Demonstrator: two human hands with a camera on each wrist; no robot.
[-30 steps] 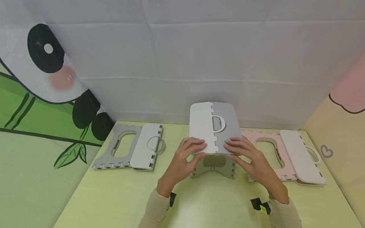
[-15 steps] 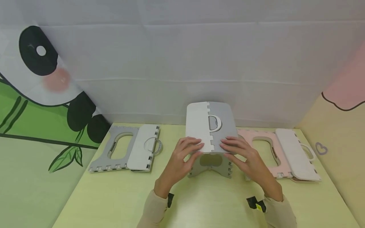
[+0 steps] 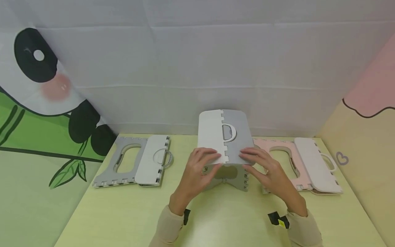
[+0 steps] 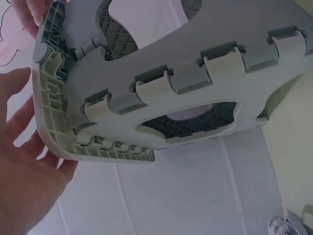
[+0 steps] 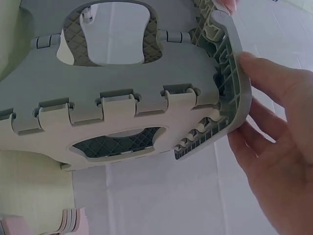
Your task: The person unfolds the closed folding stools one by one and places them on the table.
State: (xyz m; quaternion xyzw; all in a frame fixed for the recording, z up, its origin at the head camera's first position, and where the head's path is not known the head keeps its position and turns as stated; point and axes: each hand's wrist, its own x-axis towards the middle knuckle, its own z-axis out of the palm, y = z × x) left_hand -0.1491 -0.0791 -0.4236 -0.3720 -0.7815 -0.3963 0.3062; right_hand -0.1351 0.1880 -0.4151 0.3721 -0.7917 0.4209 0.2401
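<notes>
A folding step stool [image 3: 210,130] stands unfolded and upright at the table's far middle, its top half white and half grey. A white loop handle [image 3: 234,133] lies along the seam. My left hand [image 3: 197,171] holds the near left corner, fingers over the white half and thumb at the front edge. On the grey half, my right hand [image 3: 271,171] holds the near right corner likewise. Both wrist views look at the ribbed underside and hinged legs; there the left thumb [image 4: 17,81] and right thumb [image 5: 261,71] touch the rim.
Left of the stool lies a flat folded grey-and-white stool [image 3: 132,161]. A folded pink-and-white stool [image 3: 299,164] lies to the right, close to my right hand. A pale cloth wall [image 3: 179,68] rises behind the yellow-green table [image 3: 216,219].
The head view has shifted slightly, so the table and stools sit further left in the picture. Both hands keep about the same hold on the standing stool.
</notes>
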